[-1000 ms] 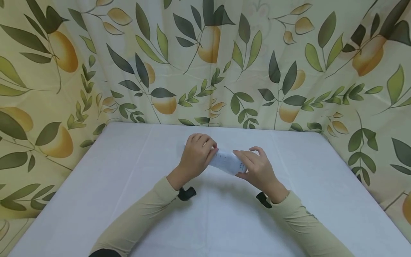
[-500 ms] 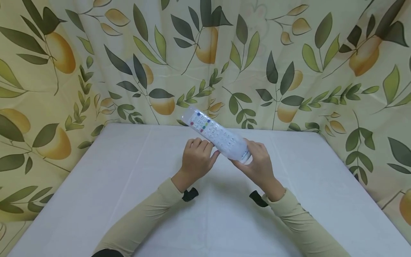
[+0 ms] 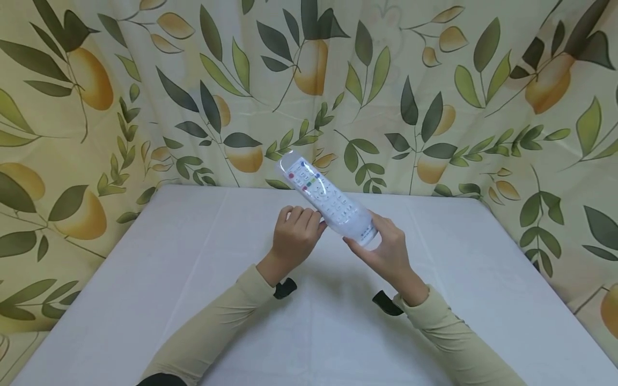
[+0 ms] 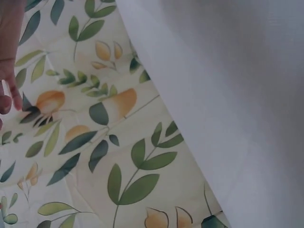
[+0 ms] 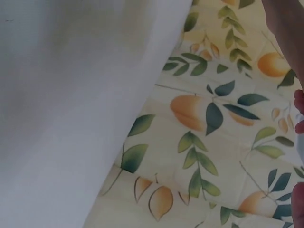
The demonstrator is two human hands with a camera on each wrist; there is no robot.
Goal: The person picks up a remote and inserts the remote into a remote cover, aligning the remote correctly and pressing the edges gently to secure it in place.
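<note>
A white remote control [image 3: 328, 195] with several small coloured buttons, in a shiny clear cover, is held up over the table. It slants from upper left to lower right, button side toward the head camera. The right hand [image 3: 388, 252] grips its lower end, thumb on the near side and fingers round the far side. At the middle of its left edge, the left hand [image 3: 296, 236] pinches it with curled fingers and thumb. Only part of the left hand [image 4: 8, 57] enters the left wrist view; in the right wrist view, the right hand [image 5: 287, 38] shows at the right edge.
A white-covered table [image 3: 203, 241] lies beneath both hands. Behind and beside it hangs a curtain [image 3: 309, 96] printed with leaves and yellow fruit. Black straps [image 3: 386, 303] circle the wrists below light green sleeves [image 3: 463, 332].
The remote control has swung up from a low, foreshortened pose, so its buttons now show. The left hand has moved from its far end to its left edge; the last half second brings slight further tilting.
</note>
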